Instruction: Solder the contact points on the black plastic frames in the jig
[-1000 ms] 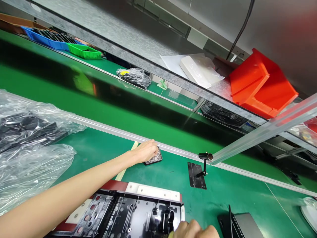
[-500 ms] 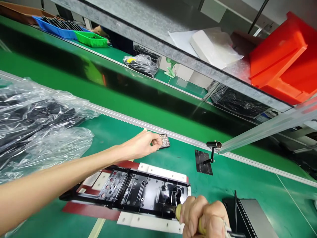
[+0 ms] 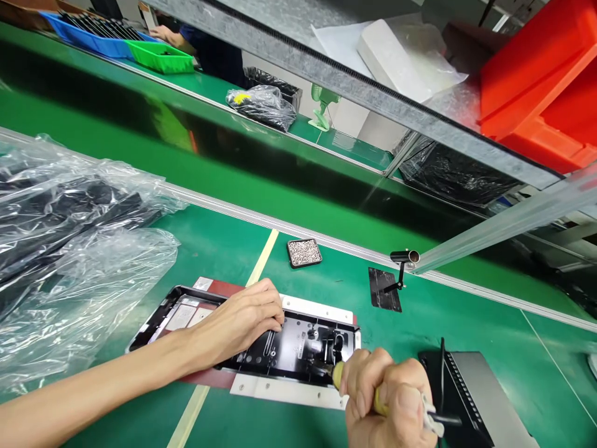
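Observation:
A long black plastic housing [image 3: 291, 348] lies across a jig with white strips [image 3: 275, 389] and a dark red base [image 3: 219, 378]. My left hand [image 3: 249, 314] is over the middle of the housing, fingers pinched together at its far side; whatever sits between the fingertips is hidden. In my right hand [image 3: 387, 395] is a corded soldering iron [image 3: 337, 375] with a yellow handle, its metal end pointing left over the housing's right part. Beyond the jig stands a small black tray [image 3: 305, 253] full of tiny silvery parts.
Plastic-wrapped black parts [image 3: 84, 230] lie at left. A black stand with a tube holder [image 3: 394, 280] stands right of the tray, and a grey-and-black box [image 3: 480, 398] is at lower right. Overhead runs a metal shelf with a red bin [image 3: 527, 87]. A co-worker's hand [image 3: 168, 35] shows beyond.
My left hand has come back from the small tray to the middle of the housing, leaving the tray in full view. My right hand keeps its grip on the soldering iron, nearly unmoved.

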The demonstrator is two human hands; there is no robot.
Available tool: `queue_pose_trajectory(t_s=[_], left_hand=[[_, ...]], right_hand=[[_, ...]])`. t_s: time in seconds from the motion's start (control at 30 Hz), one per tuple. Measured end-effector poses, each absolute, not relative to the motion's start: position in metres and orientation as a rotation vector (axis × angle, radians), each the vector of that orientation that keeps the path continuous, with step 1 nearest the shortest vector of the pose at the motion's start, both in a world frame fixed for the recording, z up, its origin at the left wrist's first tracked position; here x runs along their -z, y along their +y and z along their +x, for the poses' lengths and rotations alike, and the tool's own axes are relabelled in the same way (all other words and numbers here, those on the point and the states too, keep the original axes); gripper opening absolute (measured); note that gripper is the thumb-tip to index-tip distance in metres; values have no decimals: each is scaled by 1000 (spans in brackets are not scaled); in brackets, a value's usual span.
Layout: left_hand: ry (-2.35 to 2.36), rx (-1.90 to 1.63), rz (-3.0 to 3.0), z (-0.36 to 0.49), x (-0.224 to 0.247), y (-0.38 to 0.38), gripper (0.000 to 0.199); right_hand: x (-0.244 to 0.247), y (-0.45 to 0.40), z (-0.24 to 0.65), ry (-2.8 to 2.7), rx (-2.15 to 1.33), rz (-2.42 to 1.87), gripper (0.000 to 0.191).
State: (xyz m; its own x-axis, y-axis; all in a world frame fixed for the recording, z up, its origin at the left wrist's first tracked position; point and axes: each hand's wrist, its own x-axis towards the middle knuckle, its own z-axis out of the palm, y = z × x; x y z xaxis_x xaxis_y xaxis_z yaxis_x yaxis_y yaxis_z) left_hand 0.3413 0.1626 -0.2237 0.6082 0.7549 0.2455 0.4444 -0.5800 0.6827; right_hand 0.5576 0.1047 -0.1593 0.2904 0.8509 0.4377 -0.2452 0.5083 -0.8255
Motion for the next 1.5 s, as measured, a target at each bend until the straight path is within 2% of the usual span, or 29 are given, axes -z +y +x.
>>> queue_pose_trajectory(t_s=[0.5,0.63,0.8,1.07,1.27,1.5], left_hand=[[898,-709,2300,332,225,161,16],[887,-732,2441,327,226,156,22],[837,-716,2680,326,225,153,38],[867,-799,2674,322,224,152,50],[892,-776,2670,322,231,151,43],[1045,-932,2611,322,227,132,36]], right_hand=[[158,106,559,-1044,-827,-708,39],[158,106,558,-1052,-822,-709,39],[159,106,557,-1069,-822,-707,38],[161,105,559,-1079,-853,-683,36],[157,105,556,-1058,-822,-748,35],[156,105,553,-1052,-828,-792,34]])
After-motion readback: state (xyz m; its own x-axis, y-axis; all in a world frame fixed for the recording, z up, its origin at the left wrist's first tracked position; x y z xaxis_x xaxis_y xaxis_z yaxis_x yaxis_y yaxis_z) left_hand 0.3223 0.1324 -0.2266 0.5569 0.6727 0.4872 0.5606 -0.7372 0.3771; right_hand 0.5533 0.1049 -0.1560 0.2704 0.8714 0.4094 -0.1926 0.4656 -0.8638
